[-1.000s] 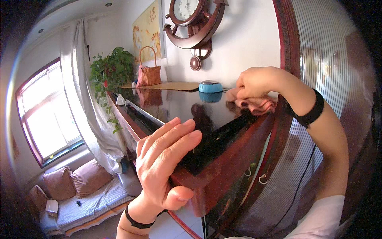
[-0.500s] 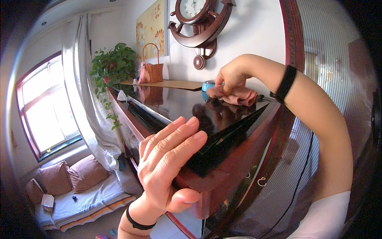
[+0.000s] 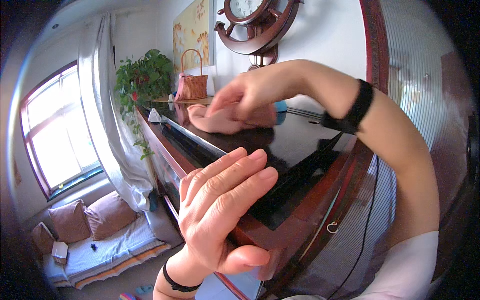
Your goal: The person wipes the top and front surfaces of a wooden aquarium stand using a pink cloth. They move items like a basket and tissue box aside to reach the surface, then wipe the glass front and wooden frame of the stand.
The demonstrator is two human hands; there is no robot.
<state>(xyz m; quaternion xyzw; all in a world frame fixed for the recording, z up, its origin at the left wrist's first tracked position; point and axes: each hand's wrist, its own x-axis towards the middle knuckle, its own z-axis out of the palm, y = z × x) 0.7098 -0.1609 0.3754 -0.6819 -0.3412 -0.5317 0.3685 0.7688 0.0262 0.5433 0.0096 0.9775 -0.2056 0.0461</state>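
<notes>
Right hand (image 3: 250,95), blurred, fingers curled down holding a pink cloth (image 3: 212,122) — cloth under and left of it on the black cabinet top (image 3: 297,142), long axis roughly left-right, loose end pointing left. Left hand (image 3: 217,207) farther off, near the front corner — fingers extended, thumb apart, nothing visibly held; contact unclear.

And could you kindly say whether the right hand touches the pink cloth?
Touching: the head view shows the right hand against the pink cloth, no gap visible.
</notes>
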